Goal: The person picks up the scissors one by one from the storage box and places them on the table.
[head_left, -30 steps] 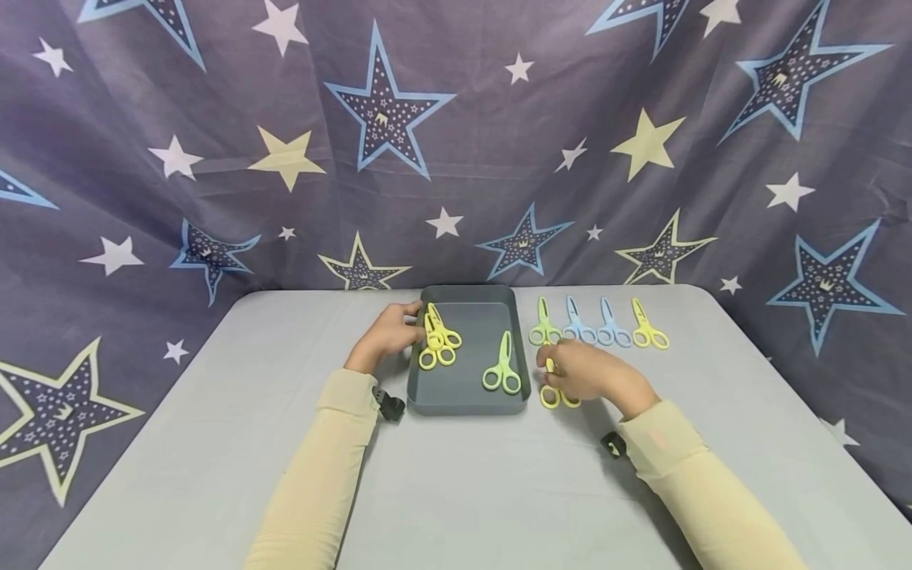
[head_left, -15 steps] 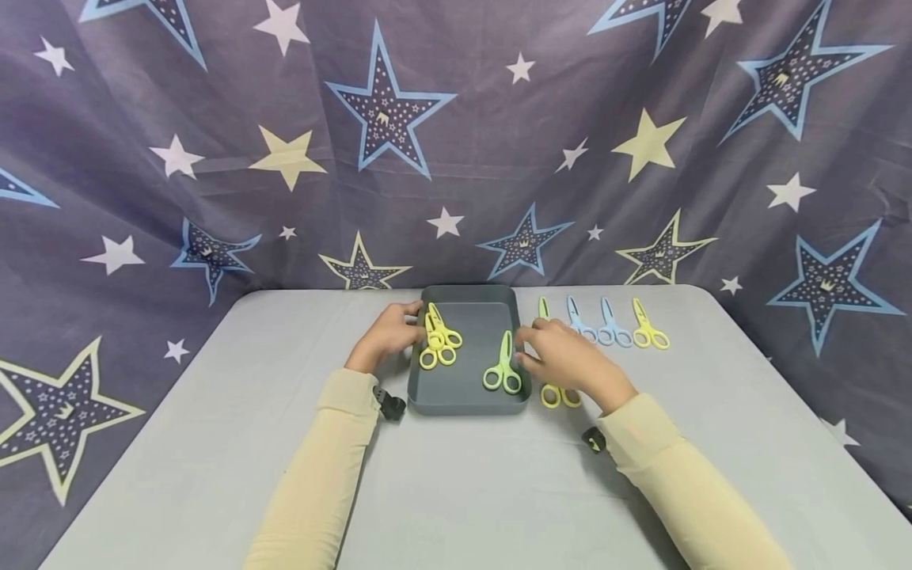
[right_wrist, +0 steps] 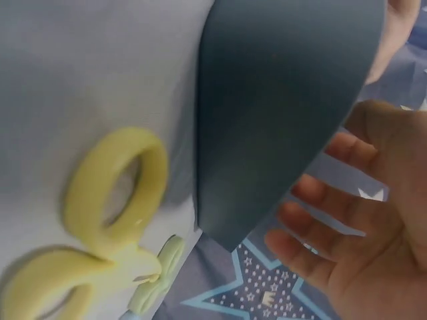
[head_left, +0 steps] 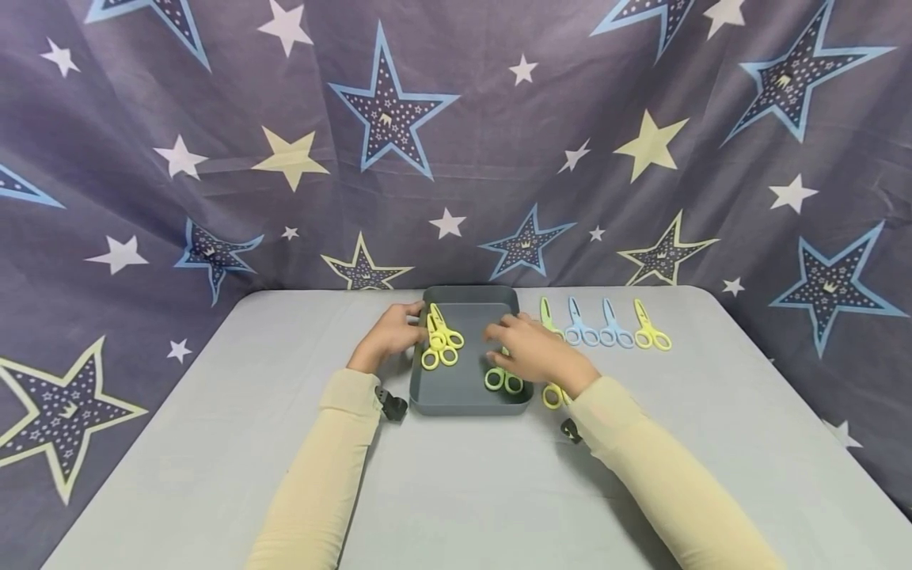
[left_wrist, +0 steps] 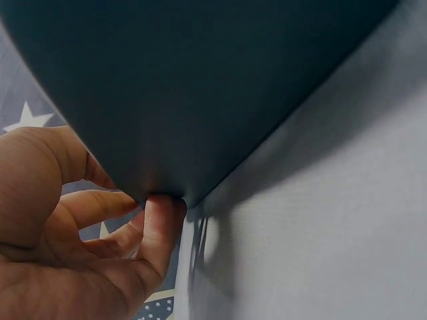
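Note:
At the left side of the dark grey tray, my left hand grips the wall; the left wrist view shows its fingers bent against the tray's corner. Two yellow scissors overlap inside, near that hand. My right hand hovers over the tray's right part with nothing in it, its fingers spread and slightly bent in the right wrist view. Beneath it lie green scissors, their blades mostly covered. Outside the tray's right wall are yellow scissors, partly hidden by the right hand and sleeve in the head view.
Along the back right of the table lie green scissors, two blue scissors and yellow scissors in a row. A star-patterned curtain hangs behind the table's back edge.
My right hand has left the yellow scissors beside the tray and moved left, over the tray wall and above the green scissors. The left hand stays at the tray.

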The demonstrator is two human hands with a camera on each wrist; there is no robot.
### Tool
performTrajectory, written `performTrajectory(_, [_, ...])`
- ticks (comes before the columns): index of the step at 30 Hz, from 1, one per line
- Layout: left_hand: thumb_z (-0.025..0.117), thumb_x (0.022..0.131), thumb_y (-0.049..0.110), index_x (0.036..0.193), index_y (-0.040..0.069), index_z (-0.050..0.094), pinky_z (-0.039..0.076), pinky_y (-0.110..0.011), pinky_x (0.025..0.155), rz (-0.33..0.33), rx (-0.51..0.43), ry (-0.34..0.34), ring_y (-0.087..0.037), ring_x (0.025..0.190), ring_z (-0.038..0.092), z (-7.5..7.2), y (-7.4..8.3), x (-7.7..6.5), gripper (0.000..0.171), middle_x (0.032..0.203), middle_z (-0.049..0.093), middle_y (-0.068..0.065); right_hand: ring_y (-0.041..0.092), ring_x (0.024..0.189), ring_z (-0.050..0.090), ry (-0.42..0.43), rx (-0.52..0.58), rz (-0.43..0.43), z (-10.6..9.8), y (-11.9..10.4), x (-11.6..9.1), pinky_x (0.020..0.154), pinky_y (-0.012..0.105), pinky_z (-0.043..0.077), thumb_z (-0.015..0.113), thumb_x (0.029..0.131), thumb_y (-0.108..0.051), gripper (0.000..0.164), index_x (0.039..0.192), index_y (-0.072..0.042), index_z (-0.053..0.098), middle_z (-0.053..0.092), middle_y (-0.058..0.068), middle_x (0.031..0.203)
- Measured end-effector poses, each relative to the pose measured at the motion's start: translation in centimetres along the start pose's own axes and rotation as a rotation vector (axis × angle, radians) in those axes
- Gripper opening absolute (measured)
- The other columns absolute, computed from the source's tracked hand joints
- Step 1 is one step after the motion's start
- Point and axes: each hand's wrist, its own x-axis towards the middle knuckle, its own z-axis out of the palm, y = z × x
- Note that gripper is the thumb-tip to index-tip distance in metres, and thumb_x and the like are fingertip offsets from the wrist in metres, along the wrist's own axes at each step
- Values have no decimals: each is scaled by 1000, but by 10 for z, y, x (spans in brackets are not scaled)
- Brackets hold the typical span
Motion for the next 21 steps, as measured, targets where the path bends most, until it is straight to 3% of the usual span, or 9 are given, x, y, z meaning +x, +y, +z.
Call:
performTrajectory(6, [62,79,3,156,-1,37,45,-46,110,-2,-4,2,-35,138,50,-1,-1,1,82,159,43,-16,35,124,57,-140,-20,-1,5,-6,19,108,52,45,63,101,-33,49,145,-11,58,61,14,136])
performTrajectory(11, [62,78,3,156,-1,37,46,-46,110,-2,6,4,-35,138,50,0,0,1,82,159,43,-16,40,141,44,-253,-10,53,10,-10,30,114,60,37,62,101,-41,60,155,-18,47,46,17,155])
performTrajectory(21, [62,78,3,156,-1,36,43,-47,112,-8,14,2,-36,139,48,-2,-1,2,82,159,42,-16,41,150,30,-304,32,29,12,-13,43,117,66,27,60,100,-49,70,161,-23,37,32,17,164])
